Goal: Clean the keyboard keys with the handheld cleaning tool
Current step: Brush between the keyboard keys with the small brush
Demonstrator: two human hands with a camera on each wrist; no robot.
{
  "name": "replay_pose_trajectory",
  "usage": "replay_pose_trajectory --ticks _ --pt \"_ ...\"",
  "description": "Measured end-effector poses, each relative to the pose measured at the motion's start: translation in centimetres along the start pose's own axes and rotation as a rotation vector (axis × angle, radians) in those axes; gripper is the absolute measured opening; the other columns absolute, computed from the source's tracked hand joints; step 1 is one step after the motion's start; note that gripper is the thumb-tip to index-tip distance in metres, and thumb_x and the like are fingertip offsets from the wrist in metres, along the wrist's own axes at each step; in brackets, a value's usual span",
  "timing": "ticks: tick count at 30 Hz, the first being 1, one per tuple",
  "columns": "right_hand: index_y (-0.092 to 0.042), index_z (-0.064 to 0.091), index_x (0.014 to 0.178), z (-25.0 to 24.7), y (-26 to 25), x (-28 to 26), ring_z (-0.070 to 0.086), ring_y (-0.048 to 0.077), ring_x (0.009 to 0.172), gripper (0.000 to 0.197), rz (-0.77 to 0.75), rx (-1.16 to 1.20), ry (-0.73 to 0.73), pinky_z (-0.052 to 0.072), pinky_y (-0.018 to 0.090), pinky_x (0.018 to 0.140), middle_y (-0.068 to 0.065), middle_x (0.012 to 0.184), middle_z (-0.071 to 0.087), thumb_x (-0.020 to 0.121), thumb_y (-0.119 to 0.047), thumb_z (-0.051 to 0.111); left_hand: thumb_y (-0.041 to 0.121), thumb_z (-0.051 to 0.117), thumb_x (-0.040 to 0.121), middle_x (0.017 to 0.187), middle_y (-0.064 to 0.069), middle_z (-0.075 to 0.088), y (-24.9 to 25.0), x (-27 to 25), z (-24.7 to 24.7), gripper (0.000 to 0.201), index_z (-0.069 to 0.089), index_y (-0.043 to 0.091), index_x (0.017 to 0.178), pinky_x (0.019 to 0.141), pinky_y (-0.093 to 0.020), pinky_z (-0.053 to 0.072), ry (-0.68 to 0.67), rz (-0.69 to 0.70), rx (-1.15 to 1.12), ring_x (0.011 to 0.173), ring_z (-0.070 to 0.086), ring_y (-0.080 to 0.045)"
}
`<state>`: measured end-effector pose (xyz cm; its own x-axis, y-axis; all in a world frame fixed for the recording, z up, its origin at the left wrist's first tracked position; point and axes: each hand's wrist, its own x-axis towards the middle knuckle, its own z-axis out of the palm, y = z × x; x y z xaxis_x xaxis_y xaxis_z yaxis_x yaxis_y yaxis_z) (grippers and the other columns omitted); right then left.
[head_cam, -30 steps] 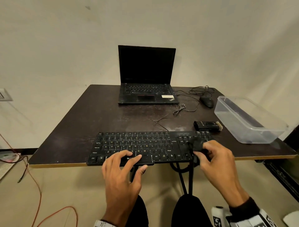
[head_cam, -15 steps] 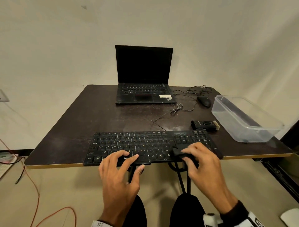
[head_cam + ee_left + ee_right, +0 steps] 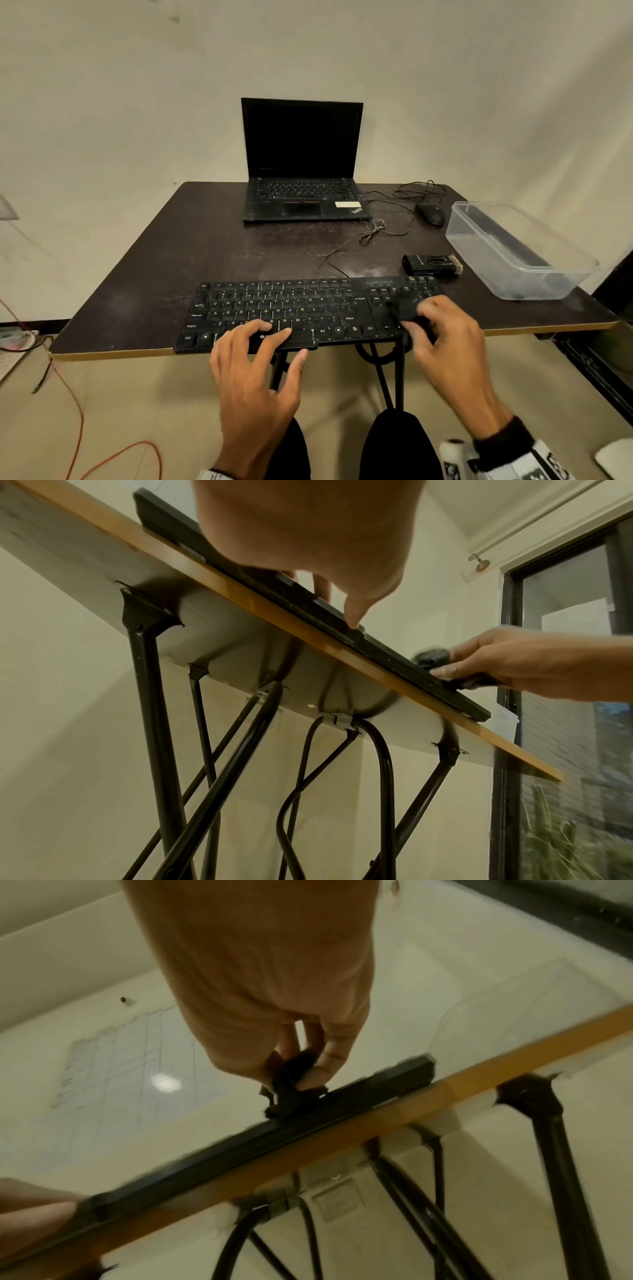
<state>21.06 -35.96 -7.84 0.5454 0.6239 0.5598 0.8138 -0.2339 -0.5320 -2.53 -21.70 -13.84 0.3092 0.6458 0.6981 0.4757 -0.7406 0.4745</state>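
A black keyboard lies along the near edge of the dark table. My left hand rests on its front edge near the space bar, fingers spread and fairly straight, thumb hanging off the edge. My right hand pinches a small black cleaning brush and holds it on the keys at the keyboard's right end. In the right wrist view the brush sits between the fingertips, touching the keyboard. The left wrist view shows the keyboard's front edge and the brush.
A shut-off laptop stands at the back. A mouse with tangled cable lies to its right. A clear plastic box sits at the right edge, a small black device beside it. Black metal legs run under the table.
My right hand swept the brush left toward the middle of the keyboard's right section, then back right and slightly farther up the keys. The left hand has stayed in place.
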Motion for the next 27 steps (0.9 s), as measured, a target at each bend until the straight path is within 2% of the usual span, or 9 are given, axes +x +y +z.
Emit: replay_pose_trajectory --ticks 3,7,12,15,17,20,21,24,27 --pt "-0.018 0.078 0.092 0.1 -0.5 -0.4 0.064 0.002 0.085 0.020 -0.043 0.037 -0.060 0.050 0.014 0.075 -0.017 0.093 0.064 0.083 0.000 0.083 0.049 0.068 0.088 0.123 -0.002 0.061 0.1 0.0 0.0 0.040 0.078 0.019 0.112 0.111 -0.055 0.037 0.006 0.006 0.004 0.119 0.053 -0.026" --pt "-0.022 0.075 0.086 -1.0 1.7 1.0 0.063 0.005 0.078 0.023 0.103 0.002 0.062 0.058 0.036 0.070 -0.015 0.089 0.064 0.084 -0.002 0.085 0.049 0.066 0.090 0.124 -0.002 0.060 0.2 0.0 0.0 0.040 0.078 0.019 0.113 0.111 -0.058 0.038 0.005 0.002 0.014 0.121 0.052 -0.025" --pt "-0.021 0.079 0.091 -0.3 -0.3 -0.1 0.066 0.003 0.085 0.020 -0.010 0.054 -0.084 0.055 0.027 0.075 -0.019 0.092 0.066 0.085 -0.003 0.083 0.050 0.064 0.090 0.126 -0.002 0.059 0.2 -0.1 0.2 0.041 0.077 0.019 0.114 0.117 -0.057 0.032 -0.006 0.001 0.028 0.125 0.050 -0.025" --pt "-0.028 0.071 0.080 -1.3 1.1 1.9 0.064 0.008 0.079 0.025 0.084 -0.021 -0.038 0.055 0.033 0.072 -0.015 0.090 0.067 0.086 -0.007 0.083 0.049 0.063 0.091 0.127 -0.003 0.058 0.2 -0.2 0.2 0.041 0.077 0.018 0.115 0.121 -0.051 0.027 -0.008 0.014 0.037 0.125 0.051 -0.026" --pt "-0.026 0.067 0.076 -1.1 0.6 2.6 0.063 0.012 0.077 0.024 0.095 -0.063 -0.101 0.055 0.037 0.073 -0.012 0.089 0.067 0.086 -0.013 0.085 0.049 0.063 0.091 0.127 -0.003 0.058 0.2 -0.2 0.3 0.041 0.077 0.018 0.115 0.122 -0.048 0.025 -0.001 0.017 0.036 0.124 0.052 -0.028" --pt "-0.021 0.079 0.088 -0.2 -1.4 2.6 0.066 0.012 0.084 0.008 0.000 -0.041 -0.260 0.052 0.031 0.076 -0.013 0.092 0.069 0.087 -0.015 0.084 0.049 0.063 0.091 0.127 -0.003 0.058 0.3 -0.3 0.4 0.041 0.077 0.018 0.115 0.121 -0.051 0.026 -0.002 0.016 0.043 0.125 0.052 -0.028" --pt "-0.021 0.081 0.091 -0.1 -1.1 3.1 0.066 0.013 0.086 0.009 0.004 -0.046 -0.257 0.049 0.030 0.075 -0.012 0.093 0.071 0.087 -0.014 0.084 0.049 0.063 0.091 0.127 -0.003 0.058 0.2 -0.3 0.3 0.042 0.077 0.018 0.115 0.121 -0.051 0.026 -0.004 0.015 0.044 0.125 0.051 -0.027" --pt "-0.021 0.080 0.091 -1.0 0.1 5.0 0.065 0.017 0.084 0.004 0.149 -0.109 -0.158 0.040 0.028 0.074 -0.006 0.098 0.075 0.089 -0.018 0.083 0.049 0.063 0.091 0.127 -0.002 0.058 0.2 -0.2 0.3 0.041 0.077 0.019 0.114 0.120 -0.054 0.028 -0.004 0.014 0.042 0.125 0.052 -0.027" --pt "-0.021 0.077 0.087 -0.7 -0.6 5.1 0.063 0.016 0.082 0.008 0.122 -0.146 -0.241 0.046 0.031 0.076 -0.007 0.095 0.072 0.090 -0.022 0.084 0.048 0.063 0.091 0.126 -0.003 0.059 0.3 -0.2 0.3 0.040 0.077 0.019 0.114 0.119 -0.055 0.029 0.008 0.019 0.039 0.125 0.051 -0.026"
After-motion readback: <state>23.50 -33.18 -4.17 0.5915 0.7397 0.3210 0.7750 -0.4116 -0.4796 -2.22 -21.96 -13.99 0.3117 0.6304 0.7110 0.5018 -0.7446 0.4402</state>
